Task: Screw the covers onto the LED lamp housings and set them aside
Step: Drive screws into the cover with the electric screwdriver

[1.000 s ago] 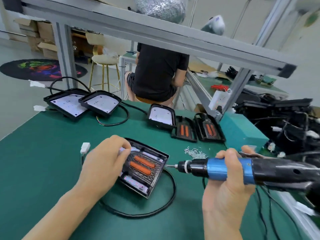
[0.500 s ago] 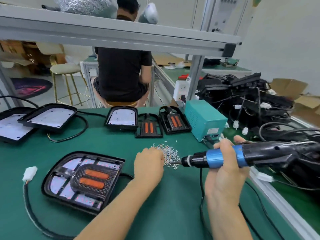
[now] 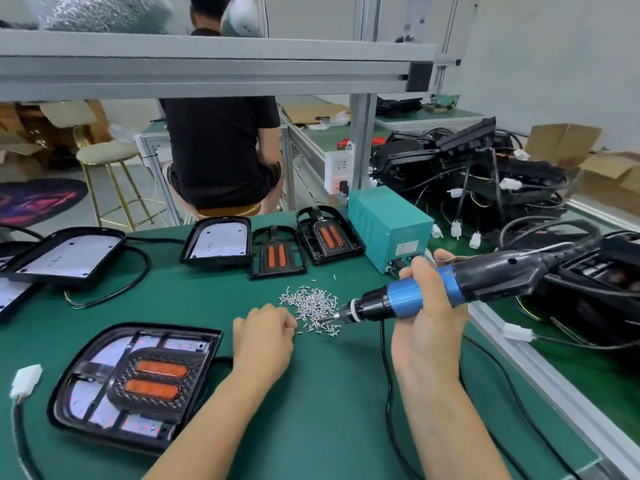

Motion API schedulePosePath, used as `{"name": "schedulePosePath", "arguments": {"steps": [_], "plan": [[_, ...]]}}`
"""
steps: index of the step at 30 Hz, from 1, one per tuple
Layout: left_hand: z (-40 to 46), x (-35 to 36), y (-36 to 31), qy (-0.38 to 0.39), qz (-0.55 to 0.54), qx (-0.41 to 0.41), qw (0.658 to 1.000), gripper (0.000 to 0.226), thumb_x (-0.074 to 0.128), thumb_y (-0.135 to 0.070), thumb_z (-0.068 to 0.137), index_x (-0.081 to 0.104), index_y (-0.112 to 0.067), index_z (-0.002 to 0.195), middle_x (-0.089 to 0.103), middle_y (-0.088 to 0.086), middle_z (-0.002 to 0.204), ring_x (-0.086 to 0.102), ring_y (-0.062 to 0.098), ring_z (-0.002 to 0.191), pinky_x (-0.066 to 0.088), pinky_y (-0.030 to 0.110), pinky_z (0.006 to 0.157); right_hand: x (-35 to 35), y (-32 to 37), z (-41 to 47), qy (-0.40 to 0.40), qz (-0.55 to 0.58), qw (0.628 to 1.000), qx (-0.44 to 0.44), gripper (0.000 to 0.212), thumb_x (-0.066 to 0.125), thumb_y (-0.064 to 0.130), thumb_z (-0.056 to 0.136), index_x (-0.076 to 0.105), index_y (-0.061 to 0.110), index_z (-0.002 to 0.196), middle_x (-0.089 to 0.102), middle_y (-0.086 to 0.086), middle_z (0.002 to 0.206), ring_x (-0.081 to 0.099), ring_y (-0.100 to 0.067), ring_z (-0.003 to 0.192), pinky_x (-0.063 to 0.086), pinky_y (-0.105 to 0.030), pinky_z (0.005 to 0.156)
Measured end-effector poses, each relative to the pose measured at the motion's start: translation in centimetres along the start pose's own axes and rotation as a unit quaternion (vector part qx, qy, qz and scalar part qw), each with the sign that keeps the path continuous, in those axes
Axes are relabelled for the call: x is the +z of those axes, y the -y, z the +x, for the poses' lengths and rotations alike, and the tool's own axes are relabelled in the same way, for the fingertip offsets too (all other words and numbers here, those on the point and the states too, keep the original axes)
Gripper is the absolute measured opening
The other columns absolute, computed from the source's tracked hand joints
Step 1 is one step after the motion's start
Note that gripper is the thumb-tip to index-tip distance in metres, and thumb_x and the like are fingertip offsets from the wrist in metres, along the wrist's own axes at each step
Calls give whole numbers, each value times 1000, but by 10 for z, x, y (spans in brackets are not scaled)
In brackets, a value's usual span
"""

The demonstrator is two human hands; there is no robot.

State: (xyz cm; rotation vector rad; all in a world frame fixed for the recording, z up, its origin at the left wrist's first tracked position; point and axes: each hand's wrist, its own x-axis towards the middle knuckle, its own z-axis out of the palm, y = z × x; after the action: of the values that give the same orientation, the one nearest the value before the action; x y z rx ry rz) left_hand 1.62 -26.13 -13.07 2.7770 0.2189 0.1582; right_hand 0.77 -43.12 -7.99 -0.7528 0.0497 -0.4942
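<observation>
A green table is seen. A pile of screws lies just beyond the left grip. A covered lamp housing lies to that grip's left.

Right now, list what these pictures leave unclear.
Head view only:
- Left hand: fingers curled at the screw pile; whether it holds a screw is hidden.
- Screwdriver bit: too small to tell if loaded.
- Lamp housing: its screws can't be made out.

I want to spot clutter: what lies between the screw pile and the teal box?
Head view: mostly bare green mat between the screw pile and the teal box, with only a few stray screws.
</observation>
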Motion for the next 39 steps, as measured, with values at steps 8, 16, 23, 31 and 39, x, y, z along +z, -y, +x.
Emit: {"name": "schedulePosePath", "arguments": {"steps": [8,16,23,31,39], "plan": [[-7,-5,0,9,-43,8,999,14,57,-31,92,68,-38,97,58,-11,100,51,14,104,30,32,88,6,-18,1,-9,-24,999,31,27,62,-2,87,57,25,91,58,11,68,57,-8,66,44,-27,76],[-8,-3,-1,4,-62,-9,998,15,55,-26,94,68,-31,88,61,-10,99,50,15,103,31,32,89,5,-28,1,-29,-41,998,47,27,64,-1,87,58,25,91,60,14,63,59,-6,65,45,-27,77],[-6,-1,-2,5,-59,-21,998,18,53,-25,95,66,-31,86,60,-11,99,48,15,103,31,31,89,4,-31,0,-39,-33,997,58,26,65,0,86,59,24,92,59,11,68,59,-7,64,47,-28,75],[-7,0,-2,-10,-42,-9,999,17,52,-23,95,66,-30,89,59,-9,100,48,16,100,31,30,88,7,-30,-3,-30,-44,998,45,27,63,-2,86,58,23,93,59,11,68,58,-7,66,45,-30,80],[-12,-7,-9,-19,83,63,994,25,48,-15,95,70,-25,101,62,-3,104,54,19,100,32,31,89,28,-10,-17,64,-54,996,-37,30,68,2,79,56,25,92,53,-2,82,54,-13,75,48,-23,77]]}}
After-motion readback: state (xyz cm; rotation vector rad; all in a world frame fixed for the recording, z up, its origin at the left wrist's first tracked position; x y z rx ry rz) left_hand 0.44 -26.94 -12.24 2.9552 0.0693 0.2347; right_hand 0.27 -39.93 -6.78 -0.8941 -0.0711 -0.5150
